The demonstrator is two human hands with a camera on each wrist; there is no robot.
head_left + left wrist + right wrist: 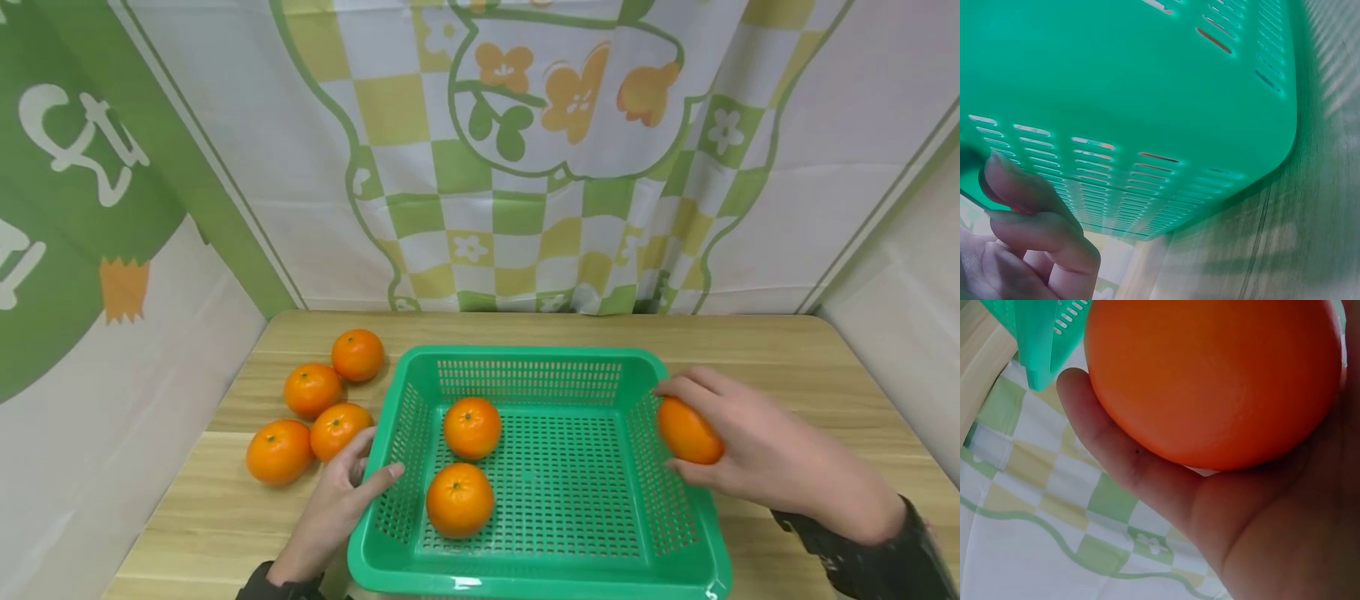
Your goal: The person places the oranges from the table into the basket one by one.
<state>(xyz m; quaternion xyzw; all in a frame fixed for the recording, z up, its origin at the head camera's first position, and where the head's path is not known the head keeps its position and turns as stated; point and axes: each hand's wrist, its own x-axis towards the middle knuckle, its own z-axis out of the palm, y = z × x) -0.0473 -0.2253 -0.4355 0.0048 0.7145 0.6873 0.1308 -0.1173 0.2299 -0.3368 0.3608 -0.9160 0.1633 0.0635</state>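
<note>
A green slotted basket (525, 567) stands mid-table with two oranges inside, one (472, 427) behind the other (459, 499). My left hand (372, 467) grips the basket's left rim, thumb hooked over the edge. In the left wrist view its fingers (1029, 212) curl against the basket wall (1147, 75). My right hand (670, 427) holds a third orange (690, 433) just above the basket's right rim. Up close, that orange (1210, 375) sits in my palm beside the thumb (1116, 444), with a basket corner (1038, 331) nearby.
Several loose oranges lie on the wooden table (787, 350) left of the basket, the nearest (341, 429) right by my left hand. A green and yellow checked cloth (525, 167) hangs behind, with white panels at both sides.
</note>
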